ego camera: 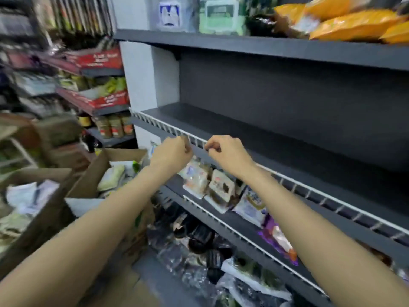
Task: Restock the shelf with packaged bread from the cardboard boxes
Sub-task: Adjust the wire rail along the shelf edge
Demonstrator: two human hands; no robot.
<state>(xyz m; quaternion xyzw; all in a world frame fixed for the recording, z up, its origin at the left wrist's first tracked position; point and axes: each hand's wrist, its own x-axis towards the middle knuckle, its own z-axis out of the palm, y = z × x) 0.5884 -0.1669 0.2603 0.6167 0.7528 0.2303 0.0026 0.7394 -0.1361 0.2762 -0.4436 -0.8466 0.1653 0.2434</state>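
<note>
Hands first: the left hand [171, 150] and the right hand [223, 151] are both raised to the white wire rail [309, 185] that runs along the front edge of the bare middle shelf [254, 129]. Each hand is curled into a loose fist with the fingertips pinched at or just beside the rail; the blur makes it hard to say whether they grip the wire itself or only touch it, and neither hand holds a bread packet.

Packaged bread [197, 180] sits on the shelf below, a few packets standing behind that shelf's own rail, just under the wrists. More packets lie in the open cardboard box [93, 173] to the left, well apart from the hands, with a second box [44, 196] nearer the camera. The shelf above carries orange bags [354, 25].

My reading is that the step in hand is preparing the middle shelf, perhaps seating or straightening its rail, not placing stock. The shelf has nothing on it, so the restocking of this level looks barely begun.

The next move would call for letting go of the rail, turning left and down to the box, taking a packet with a light grasp so the bread is not crushed, then lifting it over the rail and setting it toward the back of the shelf
</note>
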